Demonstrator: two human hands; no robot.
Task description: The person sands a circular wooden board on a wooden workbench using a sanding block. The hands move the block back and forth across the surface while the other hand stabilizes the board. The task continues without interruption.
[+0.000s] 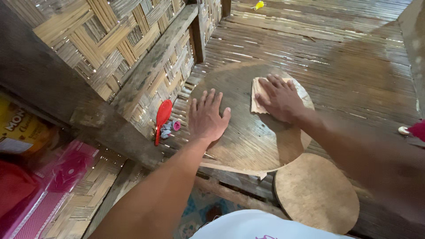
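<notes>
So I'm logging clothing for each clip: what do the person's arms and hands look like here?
Both forearms are bare, with no sleeves in view. The left hand and right hand wear no gloves, and no rings or watch can be seen. A white garment shows at the bottom edge.

A red plastic spoon (162, 116) was seen left of the fingers. A smaller round board (316, 193) was laid below them, near the body.

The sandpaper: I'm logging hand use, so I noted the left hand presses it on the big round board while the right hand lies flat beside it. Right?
Not quite: the hands are swapped. The head view shows the right hand pressing the sandpaper on the big round board, while the left hand lies flat beside it.
</notes>
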